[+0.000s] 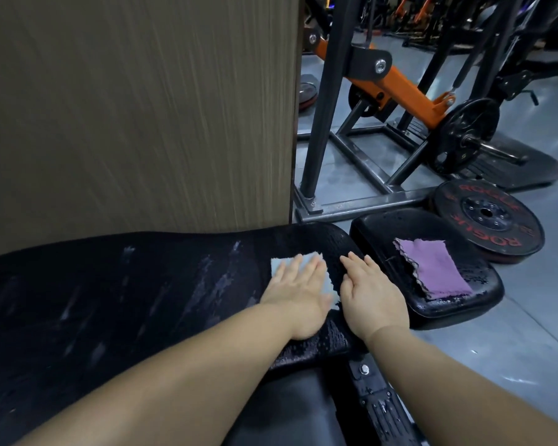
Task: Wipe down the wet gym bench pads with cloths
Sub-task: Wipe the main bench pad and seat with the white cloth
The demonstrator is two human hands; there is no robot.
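Observation:
A long black bench pad runs across the lower left, streaked with water. My left hand lies flat on a light blue cloth near the pad's right end, pressing it down. Just to its right, my right hand rests flat on the wet pad edge, fingers together, holding nothing. A smaller black seat pad sits further right, beaded with water, with a purple cloth lying spread on it.
A wood-grain wall panel rises directly behind the long pad. A black Rogue weight plate lies on the grey floor beyond the seat pad. A black and orange machine frame with a loaded plate stands behind.

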